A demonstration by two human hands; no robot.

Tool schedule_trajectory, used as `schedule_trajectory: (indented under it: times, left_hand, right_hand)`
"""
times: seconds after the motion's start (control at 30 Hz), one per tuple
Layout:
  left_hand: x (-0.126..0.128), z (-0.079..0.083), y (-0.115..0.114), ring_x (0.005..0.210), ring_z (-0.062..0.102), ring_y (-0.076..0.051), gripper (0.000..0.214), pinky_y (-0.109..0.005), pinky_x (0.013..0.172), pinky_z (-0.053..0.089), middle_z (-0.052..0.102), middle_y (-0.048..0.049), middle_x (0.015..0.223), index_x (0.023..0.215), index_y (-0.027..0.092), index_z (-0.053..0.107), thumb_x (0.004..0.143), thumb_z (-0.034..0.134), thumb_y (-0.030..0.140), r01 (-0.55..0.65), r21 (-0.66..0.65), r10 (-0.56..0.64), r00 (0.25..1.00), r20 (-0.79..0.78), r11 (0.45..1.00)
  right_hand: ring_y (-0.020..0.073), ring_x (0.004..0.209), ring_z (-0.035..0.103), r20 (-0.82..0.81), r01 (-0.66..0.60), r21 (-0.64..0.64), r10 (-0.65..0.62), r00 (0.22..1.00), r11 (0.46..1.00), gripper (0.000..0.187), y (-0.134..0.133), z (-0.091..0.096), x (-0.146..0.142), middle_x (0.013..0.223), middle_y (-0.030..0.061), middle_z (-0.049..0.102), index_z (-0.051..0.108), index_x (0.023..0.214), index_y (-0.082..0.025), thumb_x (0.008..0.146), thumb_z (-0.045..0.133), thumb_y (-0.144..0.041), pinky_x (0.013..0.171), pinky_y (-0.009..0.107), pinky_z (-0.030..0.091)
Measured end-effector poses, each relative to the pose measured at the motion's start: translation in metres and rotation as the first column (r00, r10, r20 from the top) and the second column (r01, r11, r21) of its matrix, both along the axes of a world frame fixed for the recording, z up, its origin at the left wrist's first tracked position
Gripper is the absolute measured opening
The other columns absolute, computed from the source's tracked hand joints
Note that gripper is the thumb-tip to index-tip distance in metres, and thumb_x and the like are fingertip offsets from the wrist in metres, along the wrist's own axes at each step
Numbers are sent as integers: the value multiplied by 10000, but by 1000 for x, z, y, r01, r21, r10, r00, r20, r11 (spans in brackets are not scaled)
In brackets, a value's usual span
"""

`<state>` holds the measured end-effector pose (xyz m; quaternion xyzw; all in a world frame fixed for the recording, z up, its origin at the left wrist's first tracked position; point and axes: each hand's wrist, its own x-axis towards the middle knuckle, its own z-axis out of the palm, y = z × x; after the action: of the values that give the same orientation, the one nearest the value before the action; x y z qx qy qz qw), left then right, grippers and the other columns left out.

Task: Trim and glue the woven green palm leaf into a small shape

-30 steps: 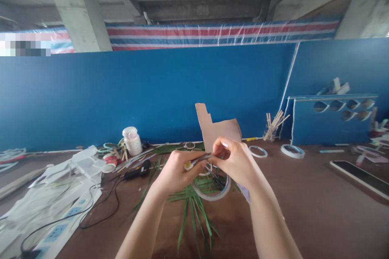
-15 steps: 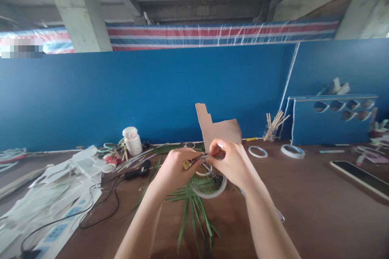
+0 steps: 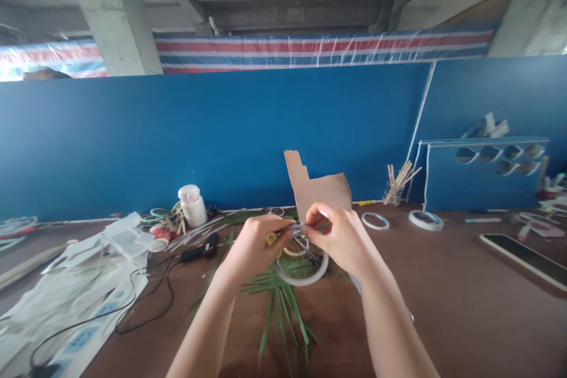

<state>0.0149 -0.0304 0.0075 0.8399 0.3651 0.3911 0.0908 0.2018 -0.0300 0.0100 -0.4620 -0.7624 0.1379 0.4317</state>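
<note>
cardboard offcut [image 3: 323, 192] — upright behind right hand [image 3: 341, 242]

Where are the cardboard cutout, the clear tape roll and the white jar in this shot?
Cardboard cutout [image 3: 321, 194]: head view, point on its middle.
Clear tape roll [image 3: 302, 279]: head view, point on its lower rim.
White jar [image 3: 193, 211]: head view, point on its body.
</note>
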Motion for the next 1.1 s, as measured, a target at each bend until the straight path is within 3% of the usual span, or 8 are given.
schedule_trajectory:
  times: [0.47,0.77,1.1]
  left_hand:
    - [-1,0,-1,598,507,-92,180,-194,602,373,612,1,669,716,152,626,836,491,145,55,13,-54,997,-62,998]
    - [-1,0,-1,608,517,-99,170,-196,605,375,626,-4,693,754,162,649,825,497,133,57,9,-57,996,-63,998]
    - [3,-5,3,582,520,-110,186,-197,552,350,654,-12,684,847,167,689,819,507,194,-61,-18,60,996,-64,998]
  right_hand:
    - [100,611,571,59,-61,-24,62,996,998,67,4,-2,0,696,-35,634,555,727,-207,748,526,-150,579,203,397]
    - [112,632,583,25,-67,-51,68,997,996,59,5,-2,-1,702,-27,636,572,737,-206,728,543,-155,599,216,419]
    - [112,629,579,67,14,15,-15,998,1000,46,6,-2,-3,696,-31,635,563,739,-214,756,537,-179,607,221,406]
